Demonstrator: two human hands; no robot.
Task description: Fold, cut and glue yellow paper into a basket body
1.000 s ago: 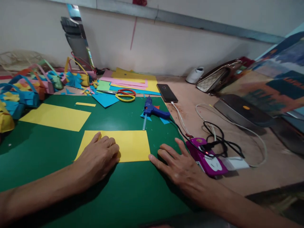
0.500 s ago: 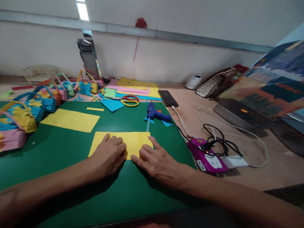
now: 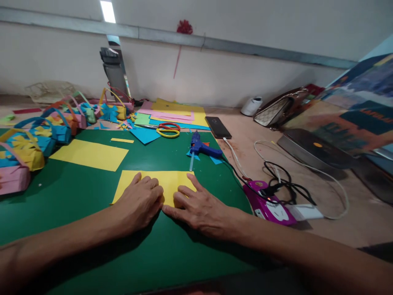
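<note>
Paper [image 3: 170, 182], yellow, lies on the green-topped bench [image 3: 129, 262], partly under the left grip [image 3: 139, 203], whose fingers bend down onto it; I can't tell whether they pinch. The right grip [image 3: 198, 207], loosely open, covers its right part, a fingertip at the near edge.

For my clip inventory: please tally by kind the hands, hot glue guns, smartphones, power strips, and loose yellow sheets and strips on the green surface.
Left hand and right hand: 2
Hot glue gun: 1
Smartphone: 1
Power strip: 1
Near yellow sheet and far yellow sheet: 2
Yellow strip: 1
Total: 8
</note>
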